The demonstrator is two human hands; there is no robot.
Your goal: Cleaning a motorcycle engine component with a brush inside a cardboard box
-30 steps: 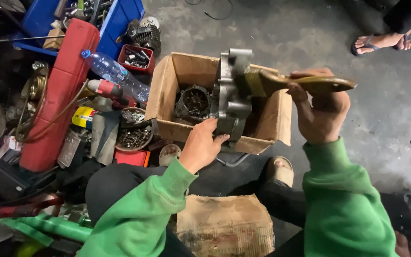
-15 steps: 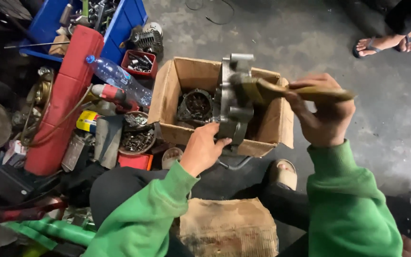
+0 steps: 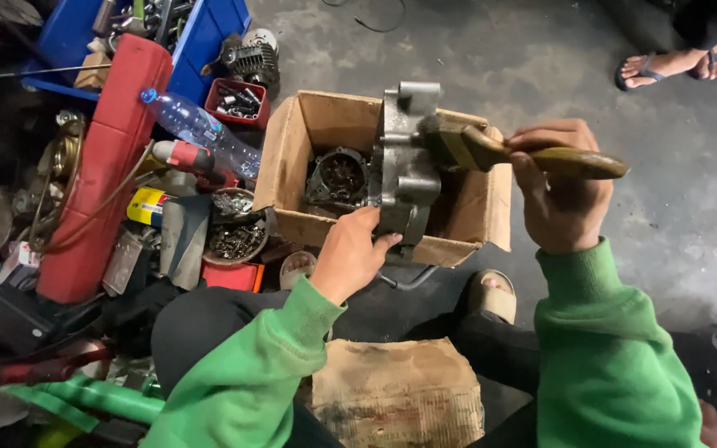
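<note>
Grey cast-metal engine casing (image 3: pixel 402 166) is gripped upright at its lower edge by the left hand (image 3: pixel 348 259), above an open brown cardboard box (image 3: pixel 292 158). A wooden-handled flat paintbrush (image 3: pixel 533 156) is clasped in the closed right hand (image 3: pixel 559 192), its bristles touching the casing's upper side.

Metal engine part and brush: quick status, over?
Left hand grips metal engine casing upright over cardboard box. Right hand holds paintbrush, bristles on casing. Nothing blocking.
</note>
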